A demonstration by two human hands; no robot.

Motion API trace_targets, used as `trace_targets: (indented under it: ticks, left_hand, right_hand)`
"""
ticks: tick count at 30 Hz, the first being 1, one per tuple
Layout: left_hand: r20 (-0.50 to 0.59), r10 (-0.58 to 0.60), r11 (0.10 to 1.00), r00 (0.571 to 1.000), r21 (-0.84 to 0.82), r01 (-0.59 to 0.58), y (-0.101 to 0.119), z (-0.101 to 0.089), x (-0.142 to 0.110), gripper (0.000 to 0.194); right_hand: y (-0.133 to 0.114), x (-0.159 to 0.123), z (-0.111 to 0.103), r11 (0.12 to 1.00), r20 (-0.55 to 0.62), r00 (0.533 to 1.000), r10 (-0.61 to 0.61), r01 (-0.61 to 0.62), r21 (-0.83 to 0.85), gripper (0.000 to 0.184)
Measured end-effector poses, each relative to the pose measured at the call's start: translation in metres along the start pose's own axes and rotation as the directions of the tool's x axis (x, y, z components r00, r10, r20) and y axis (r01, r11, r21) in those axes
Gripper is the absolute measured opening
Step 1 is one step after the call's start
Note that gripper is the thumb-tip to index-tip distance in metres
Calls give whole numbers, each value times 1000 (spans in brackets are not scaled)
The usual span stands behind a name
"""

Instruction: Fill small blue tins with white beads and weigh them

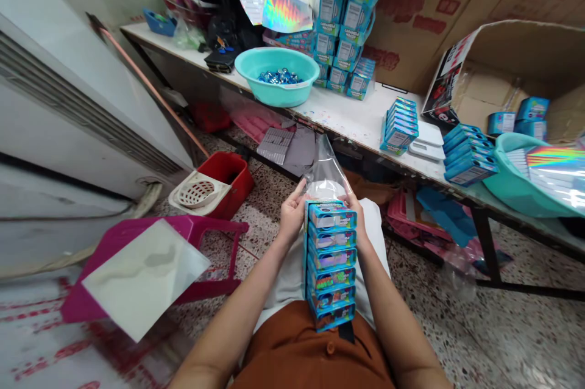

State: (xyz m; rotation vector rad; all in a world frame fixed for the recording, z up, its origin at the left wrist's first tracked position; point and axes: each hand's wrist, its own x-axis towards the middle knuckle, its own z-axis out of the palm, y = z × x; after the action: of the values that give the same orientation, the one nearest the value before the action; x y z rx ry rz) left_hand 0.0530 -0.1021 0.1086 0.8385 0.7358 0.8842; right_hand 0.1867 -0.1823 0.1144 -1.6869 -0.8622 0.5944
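Your left hand (291, 213) and right hand (358, 216) pinched the clear film (324, 160) at the blue boxes' (333, 260) far end. It extended loosely beyond them; the covering looked unfinished.

Between the green bowl (277, 94) and the short row of boxes (399, 128), the white table (350, 116) gave me room to pass; behind that gap, the tall box pile (340, 29) stood in the way; past my left hand (292, 213), the red bucket (236, 191) and purple stool (189, 229) blocked me.
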Motion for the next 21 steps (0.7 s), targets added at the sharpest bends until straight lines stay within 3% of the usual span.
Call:
trace_targets:
  ticks: [3,8,11,13,16,21]
  left_hand:
    - [27,76,994,997,79,-78,-2,-1,-3,64]
    - [32,9,999,999,53,-10,-9,1,-11,68]
    - [48,93,964,994,245,-102,-10,-2,-13,62]
    - [65,182,866,981,462,-191,-11,-7,-14,55]
    - [91,273,632,958,733,-250,-14,-17,-19,46]
    - [294,331,240,897,893,-381,-24,-37,-27,39]
  right_hand:
    - [-2,-4,-8,1000,0,1000,5,-5,-2,42]
    - [0,-10,-15,1000,1,1000,-1,1,-18,35]
    - [4,-12,-17,999,-9,1000,-5,4,-47,33]
    - [8,-13,-16,998,-21,1000,2,-4,-70,36]
    - [15,-13,-12,998,-17,1000,12,-13,-67,40]
    - [32,-19,-7,998,-26,999,-34,33,-57,24]
